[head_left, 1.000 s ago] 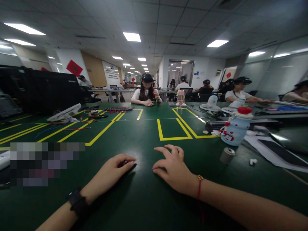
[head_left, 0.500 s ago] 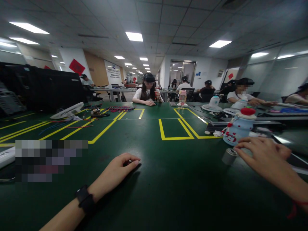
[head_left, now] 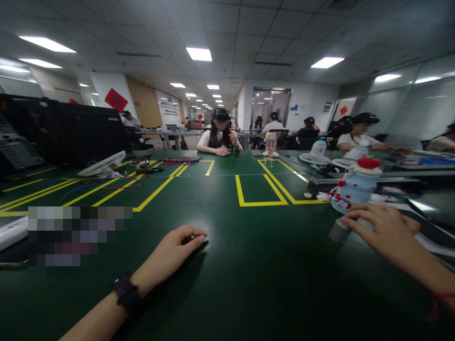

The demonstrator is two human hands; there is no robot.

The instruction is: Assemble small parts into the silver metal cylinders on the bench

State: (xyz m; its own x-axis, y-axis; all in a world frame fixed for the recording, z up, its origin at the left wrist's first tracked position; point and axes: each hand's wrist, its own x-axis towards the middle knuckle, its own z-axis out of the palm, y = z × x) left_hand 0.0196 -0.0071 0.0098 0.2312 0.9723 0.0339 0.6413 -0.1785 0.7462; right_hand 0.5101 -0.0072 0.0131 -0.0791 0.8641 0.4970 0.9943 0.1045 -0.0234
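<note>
On the green table point(head_left: 231, 270), my left hand point(head_left: 177, 246) rests loosely curved, palm down, the thumb close to the fingertips. Nothing shows in it, and a dark band circles that wrist. Over at the right, my right hand point(head_left: 387, 232) hangs with its fingers apart above a small grey cylinder point(head_left: 339, 231). One fingertip overlaps the cylinder's top edge; whether it touches cannot be made out. Just behind stands a light blue bottle point(head_left: 359, 187) with a red, fruit-shaped lid.
Yellow tape point(head_left: 263, 204) marks out areas on the table. Wires point(head_left: 181, 160) and a white fan point(head_left: 103, 164) lie at the far left; a black case point(head_left: 64, 132) stands beyond. Metal rails point(head_left: 330, 185) lie right. A person point(head_left: 220, 135) sits opposite, behind a pink bottle point(head_left: 270, 144).
My right hand has moved slightly left, so its fingertip now overlaps the grey cylinder's top. The view has shifted a little; my left hand stays in place.
</note>
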